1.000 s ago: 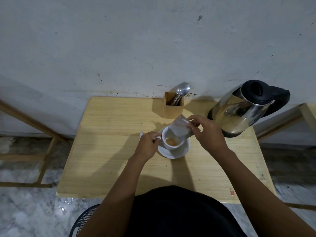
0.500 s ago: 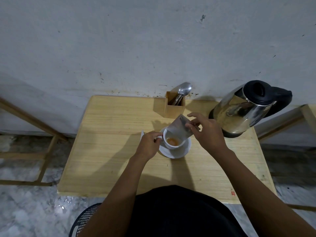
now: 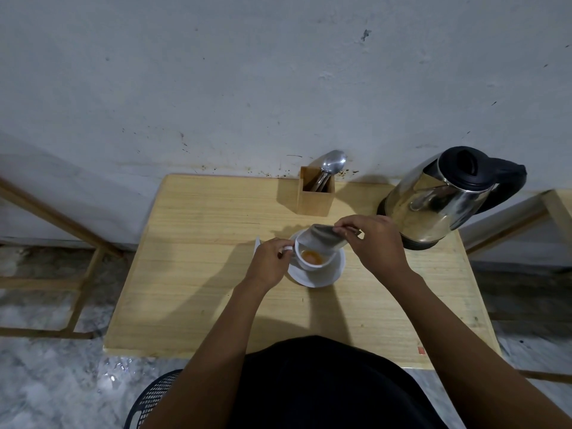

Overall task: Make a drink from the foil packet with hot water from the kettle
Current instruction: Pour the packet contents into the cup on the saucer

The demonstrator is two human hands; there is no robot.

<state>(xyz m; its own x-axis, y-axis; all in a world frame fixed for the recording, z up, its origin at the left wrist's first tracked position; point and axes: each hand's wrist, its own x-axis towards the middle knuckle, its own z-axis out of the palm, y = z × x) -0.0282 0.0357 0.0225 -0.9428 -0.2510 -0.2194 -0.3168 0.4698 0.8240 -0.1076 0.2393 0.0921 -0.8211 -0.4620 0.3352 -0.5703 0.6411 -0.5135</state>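
My right hand pinches the foil packet, its long axis tilted, mouth down-left over the cup; my left hand grips the cup's handle. No readable print.

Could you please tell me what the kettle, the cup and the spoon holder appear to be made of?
Kettle: polished metal body, likely stainless steel, mirroring its surroundings; matte black lid and handle, probably plastic. Cup: glossy white, seemingly glazed ceramic. Spoon holder: pale box with a wood-like look, matte.

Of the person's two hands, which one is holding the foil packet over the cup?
The right hand pinches the foil packet; the left hand grips the cup handle.
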